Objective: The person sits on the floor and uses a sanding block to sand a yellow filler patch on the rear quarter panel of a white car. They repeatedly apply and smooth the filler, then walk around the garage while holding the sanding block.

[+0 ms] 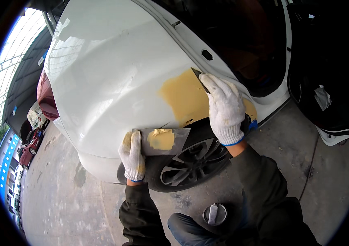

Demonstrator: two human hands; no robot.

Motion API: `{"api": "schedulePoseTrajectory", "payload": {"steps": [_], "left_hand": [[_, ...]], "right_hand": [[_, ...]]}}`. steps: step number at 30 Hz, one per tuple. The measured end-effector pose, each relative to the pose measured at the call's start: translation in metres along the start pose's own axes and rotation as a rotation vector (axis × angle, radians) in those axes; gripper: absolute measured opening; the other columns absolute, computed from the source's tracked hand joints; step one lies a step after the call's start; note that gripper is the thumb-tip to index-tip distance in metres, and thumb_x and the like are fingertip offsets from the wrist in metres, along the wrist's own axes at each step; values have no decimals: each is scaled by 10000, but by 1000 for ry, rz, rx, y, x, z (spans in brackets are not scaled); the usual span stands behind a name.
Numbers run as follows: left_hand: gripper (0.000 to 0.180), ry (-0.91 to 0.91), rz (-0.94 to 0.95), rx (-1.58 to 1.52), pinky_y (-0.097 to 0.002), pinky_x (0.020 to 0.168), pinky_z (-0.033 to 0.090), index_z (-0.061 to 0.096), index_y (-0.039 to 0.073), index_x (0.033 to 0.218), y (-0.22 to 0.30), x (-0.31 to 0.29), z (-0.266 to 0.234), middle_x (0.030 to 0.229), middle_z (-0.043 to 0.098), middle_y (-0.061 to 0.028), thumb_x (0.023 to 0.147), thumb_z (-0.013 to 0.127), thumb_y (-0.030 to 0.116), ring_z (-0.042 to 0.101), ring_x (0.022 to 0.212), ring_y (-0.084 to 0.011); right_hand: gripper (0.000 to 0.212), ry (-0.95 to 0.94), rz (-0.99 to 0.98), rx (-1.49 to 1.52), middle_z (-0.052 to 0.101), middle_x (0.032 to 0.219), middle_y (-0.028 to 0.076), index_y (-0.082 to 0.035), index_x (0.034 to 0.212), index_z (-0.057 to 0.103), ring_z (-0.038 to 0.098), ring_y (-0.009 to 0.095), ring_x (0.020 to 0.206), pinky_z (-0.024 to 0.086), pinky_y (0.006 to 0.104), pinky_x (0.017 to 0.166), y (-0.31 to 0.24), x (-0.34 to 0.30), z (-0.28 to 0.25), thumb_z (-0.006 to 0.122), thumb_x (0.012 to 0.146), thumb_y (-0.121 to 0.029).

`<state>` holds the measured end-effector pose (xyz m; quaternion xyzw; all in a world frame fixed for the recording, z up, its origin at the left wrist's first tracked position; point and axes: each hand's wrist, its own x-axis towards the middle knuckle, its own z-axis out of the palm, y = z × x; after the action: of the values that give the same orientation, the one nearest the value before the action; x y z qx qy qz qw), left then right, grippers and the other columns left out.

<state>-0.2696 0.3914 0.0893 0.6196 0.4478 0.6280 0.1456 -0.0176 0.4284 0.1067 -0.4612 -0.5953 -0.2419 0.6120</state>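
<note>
Nearest the camera are the person's dark sleeves (266, 184), rising from the lower edge in the head view, with a knee (189, 231) in blue cloth between them. Both hands wear white knit gloves, stained yellowish in places, with blue trim at the cuffs.

The left hand (132, 155) grips the left end of a flat grey plate (180, 140), which carries a dab of yellow putty (161, 139). From this view the plate overlaps the top of the wheel (193, 164).

The right hand (225, 108) is closed around a dark spreader (197, 76), whose blade lies over the upper right edge of a yellow patch (184, 98); whether it touches there cannot be told. The patch covers the white panel (109, 78) above the wheel, reaching down to the arch, and more yellow shows right of the right glove.

On the floor (76, 197), beside the knee, stands a round tin (220, 216) with a pale piece across its top.

At far left, a blue banner (7, 164) bears white characters, small and bent by the lens. Parked cars (31, 147) stand near it.
</note>
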Motion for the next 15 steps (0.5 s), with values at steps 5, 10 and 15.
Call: {"api": "schedulePoseTrajectory", "payload": {"steps": [5, 10, 15], "left_hand": [[256, 3, -103, -129, -272, 635, 385, 565, -65, 862, -3, 1, -3, 743, 477, -63, 1011, 531, 140, 416, 710, -130], [220, -28, 84, 46, -285, 652, 407, 562, -81, 910, -3, 0, -1, 761, 515, -76, 1007, 537, 115, 431, 723, -128], [251, 24, -80, -114, -266, 689, 407, 589, -56, 914, -1, -1, 2, 796, 536, -17, 1002, 565, 177, 439, 751, -105]], "right_hand": [[349, -56, -269, -6, 704, 1106, 27, -141, 1158, 711, 646, 228, 1022, 498, 351, 901, -2, -6, -7, 648, 823, -68], [337, -31, -473, 29, 715, 1057, 18, -145, 1084, 728, 663, 203, 969, 517, 330, 869, 24, 19, -26, 696, 765, -44], [301, -31, -645, 40, 713, 1052, -28, -176, 1040, 742, 654, 165, 1002, 520, 333, 905, 37, 44, -6, 691, 763, -71]]}}
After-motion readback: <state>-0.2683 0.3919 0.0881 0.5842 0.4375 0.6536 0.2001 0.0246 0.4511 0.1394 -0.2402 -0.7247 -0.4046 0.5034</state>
